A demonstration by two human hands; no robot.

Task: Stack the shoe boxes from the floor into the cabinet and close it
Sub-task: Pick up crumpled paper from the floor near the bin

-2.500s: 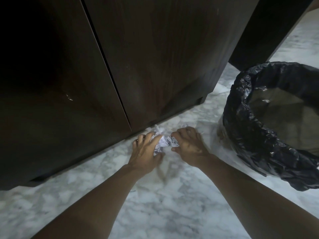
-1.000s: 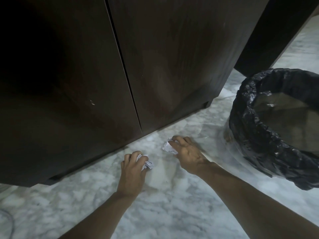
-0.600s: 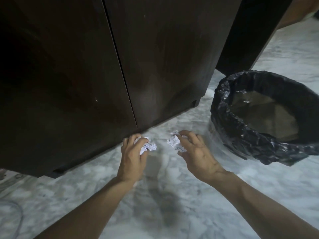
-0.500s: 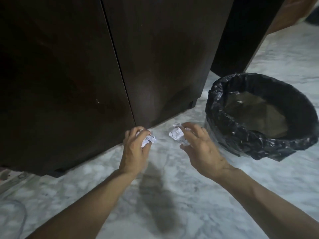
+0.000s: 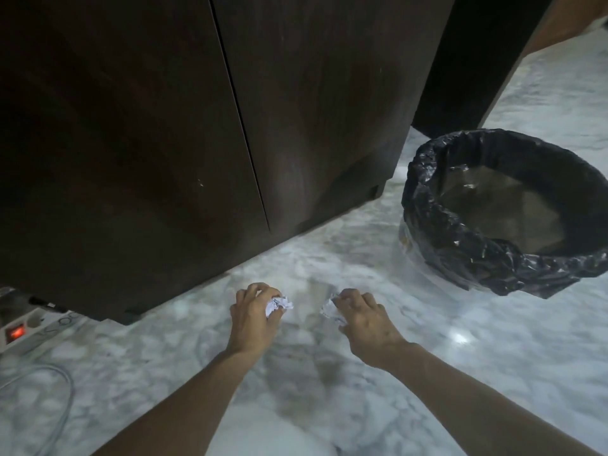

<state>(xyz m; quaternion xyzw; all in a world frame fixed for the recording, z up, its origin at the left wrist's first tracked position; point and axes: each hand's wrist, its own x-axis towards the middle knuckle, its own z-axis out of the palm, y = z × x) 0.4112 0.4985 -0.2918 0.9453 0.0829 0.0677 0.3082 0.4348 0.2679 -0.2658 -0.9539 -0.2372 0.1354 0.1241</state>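
Observation:
The dark wooden cabinet [image 5: 197, 126] fills the upper left, both of its doors shut, with a thin seam between them. No shoe box is in view. My left hand [image 5: 253, 320] is held above the marble floor in front of the cabinet and grips a crumpled white paper ball [image 5: 279, 305]. Beside it, my right hand [image 5: 365, 319] is closed on a second crumpled paper ball [image 5: 330, 311]. The two hands are a short gap apart.
A bin lined with a black bag [image 5: 437, 225] stands on the floor at the right, its mouth open. A white power strip with a lit red switch [image 5: 16, 332] and a cable [image 5: 62, 393] lie at the left edge. Another dark panel [image 5: 467, 60] stands behind the bin.
Both hands gathered crumpled paper at the cabinet's base, split it into two balls, and drew them back from the cabinet. The view pulled back, bringing in the power strip.

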